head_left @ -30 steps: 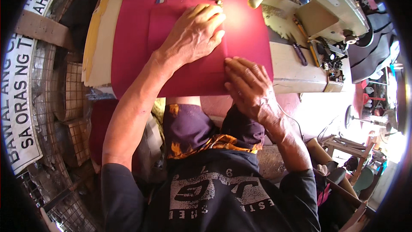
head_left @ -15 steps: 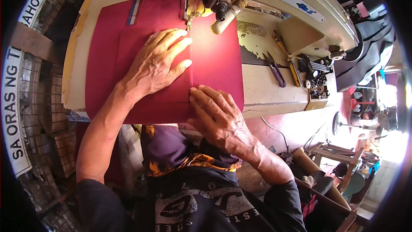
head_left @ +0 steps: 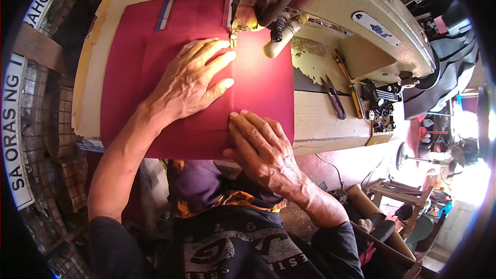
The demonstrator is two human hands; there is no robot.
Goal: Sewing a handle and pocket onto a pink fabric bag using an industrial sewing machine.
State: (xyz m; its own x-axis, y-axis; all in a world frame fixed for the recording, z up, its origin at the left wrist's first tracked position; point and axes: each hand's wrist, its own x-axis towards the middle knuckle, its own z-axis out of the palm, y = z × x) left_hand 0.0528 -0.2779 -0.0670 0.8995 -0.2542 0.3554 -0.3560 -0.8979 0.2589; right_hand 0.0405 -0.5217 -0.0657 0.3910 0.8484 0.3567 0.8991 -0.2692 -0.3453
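Note:
A dark red cloth (head_left: pixel 263 103) lies spread over the bed of a sewing machine (head_left: pixel 330 0), its far part beneath the presser foot (head_left: pixel 233 40). My left hand (head_left: pixel 194 80) rests flat on it, fingers spread, index fingertip just short of the foot. Closer to me, my right hand (head_left: pixel 263 147) lies on the cloth's front right part, fingers stretched out and fingertips beside a straight fold or seam line running to the foot. Its thumb is at the front edge; whether it goes under the cloth I cannot tell. Striped tape (head_left: pixel 166 13) lies across the cloth's far edge.
Right of the cloth on the table (head_left: pixel 320 132) lie thread snips (head_left: pixel 335 98), a screwdriver (head_left: pixel 355 98) and a cluster of small metal parts (head_left: pixel 382 108). A lit lamp (head_left: pixel 279 44) hangs low beside the needle. Wire mesh (head_left: pixel 57 139) stands at the left.
The view has shifted a little, so the machine sits lower in it. Against the machine, the cloth and my left hand have slid slightly away from me. Both hands keep their pose.

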